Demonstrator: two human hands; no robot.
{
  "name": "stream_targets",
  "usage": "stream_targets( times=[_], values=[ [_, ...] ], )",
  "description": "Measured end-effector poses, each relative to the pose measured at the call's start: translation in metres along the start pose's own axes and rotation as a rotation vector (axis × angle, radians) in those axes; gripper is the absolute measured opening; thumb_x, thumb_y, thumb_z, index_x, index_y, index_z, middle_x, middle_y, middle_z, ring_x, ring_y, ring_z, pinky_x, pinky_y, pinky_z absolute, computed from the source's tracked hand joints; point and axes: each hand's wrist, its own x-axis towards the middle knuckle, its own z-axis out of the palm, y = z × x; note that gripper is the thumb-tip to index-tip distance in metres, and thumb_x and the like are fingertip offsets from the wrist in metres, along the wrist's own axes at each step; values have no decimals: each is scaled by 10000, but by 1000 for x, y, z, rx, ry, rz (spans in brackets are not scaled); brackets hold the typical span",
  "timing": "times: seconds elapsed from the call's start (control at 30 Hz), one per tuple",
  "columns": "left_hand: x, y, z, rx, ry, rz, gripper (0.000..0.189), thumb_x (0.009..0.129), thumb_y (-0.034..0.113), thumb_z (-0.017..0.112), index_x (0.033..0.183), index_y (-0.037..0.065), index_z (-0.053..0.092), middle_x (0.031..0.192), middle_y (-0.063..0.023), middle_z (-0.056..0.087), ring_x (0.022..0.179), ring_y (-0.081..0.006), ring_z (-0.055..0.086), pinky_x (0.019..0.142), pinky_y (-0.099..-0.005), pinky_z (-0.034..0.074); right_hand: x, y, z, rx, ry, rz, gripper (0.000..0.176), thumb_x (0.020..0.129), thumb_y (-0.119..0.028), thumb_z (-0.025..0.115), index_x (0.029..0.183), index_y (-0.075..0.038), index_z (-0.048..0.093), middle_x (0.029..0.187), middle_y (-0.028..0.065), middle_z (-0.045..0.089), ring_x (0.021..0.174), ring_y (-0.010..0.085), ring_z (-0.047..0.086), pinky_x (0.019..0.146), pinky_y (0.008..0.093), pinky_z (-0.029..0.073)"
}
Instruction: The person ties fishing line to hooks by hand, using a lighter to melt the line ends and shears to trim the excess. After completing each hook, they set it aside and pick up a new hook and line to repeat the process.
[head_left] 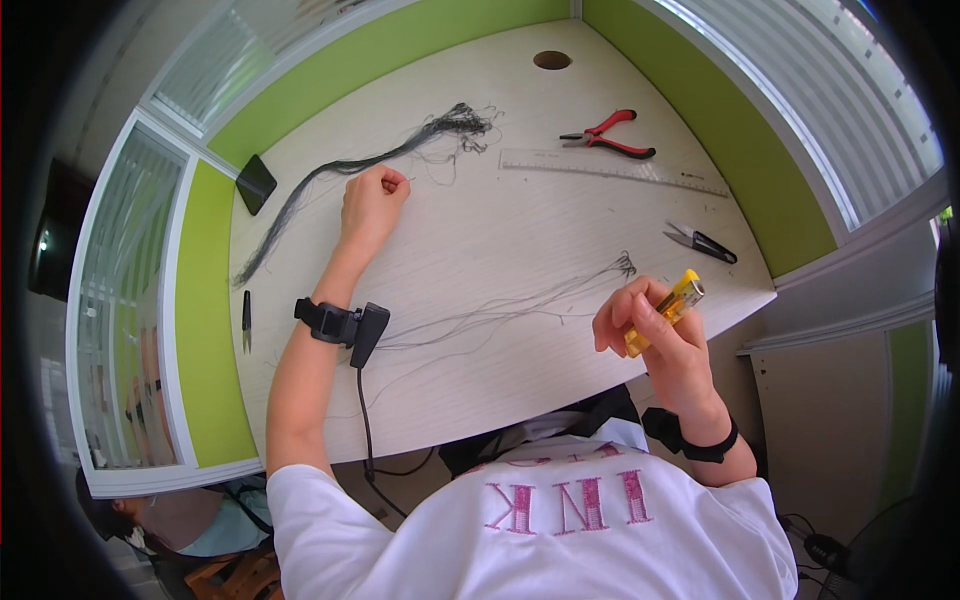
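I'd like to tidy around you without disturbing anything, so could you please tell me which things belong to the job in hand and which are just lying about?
Apparently in the job:
yellow lighter, in the right hand
dark thread bundle, near the left hand
loose dark threads

Seemingly just lying about:
pliers
clear ruler
black-handled snips
small pointed tool
dark flat object

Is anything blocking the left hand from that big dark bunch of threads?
No, nothing I can see. The left hand is right beside the dark threads; whether it touches them is unclear. The pliers and ruler lie off to the right.
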Motion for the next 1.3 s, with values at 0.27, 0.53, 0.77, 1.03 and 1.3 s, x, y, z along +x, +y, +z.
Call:
stream_targets(
  times=[0.27, 0.53, 0.77, 1.03, 1.3],
  values=[
    [-76, 93, -37, -580, -126, 175, 53, 807, 24, 641, 859, 14, 632, 797, -7, 606, 665, -48, 541, 486, -161, 411, 16, 3, 7, -179, 172, -109, 146, 903, -146, 567, 949, -8, 580, 811, 35, 597, 650, 78, 443, 608, 219, 360],
    [-108, 126, -21, -612, 64, 538, 141, 726, -43, 682, 818, 45, 620, 803, -27, 621, 620, -62, 567, 440, -179, 417, 32, 4, 25, -463, 205, -268, 165, 813, -129, 689, 919, -11, 643, 796, 20, 557, 657, 78, 469, 582, 212, 366],
    [-112, 123, -21, -664, -27, 514, 176, 728, -34, 694, 861, 47, 610, 823, -34, 620, 625, -69, 568, 452, -185, 429, 37, 3, 31, -382, 214, -203, 146, 837, -137, 666, 857, 1, 626, 736, 6, 558, 646, 68, 466, 563, 228, 375],
    [-104, 117, -42, -1150, -575, 20, 333, 818, 129, 673, 1098, -30, 591, 994, -78, 644, 794, -67, 573, 525, -195, 461, 41, -3, 27, -479, 63, -250, 73, 831, -63, 627, 818, 6, 605, 731, 22, 554, 633, 81, 474, 559, 234, 380],
    [-105, 117, -51, -951, -634, 83, 297, 753, -2, 704, 1038, -39, 632, 933, -83, 656, 713, -83, 566, 552, -198, 478, 41, -8, 27, -556, 34, -246, 66, 824, -51, 627, 823, 11, 604, 740, 35, 563, 656, 88, 496, 581, 234, 400]
  ],
)
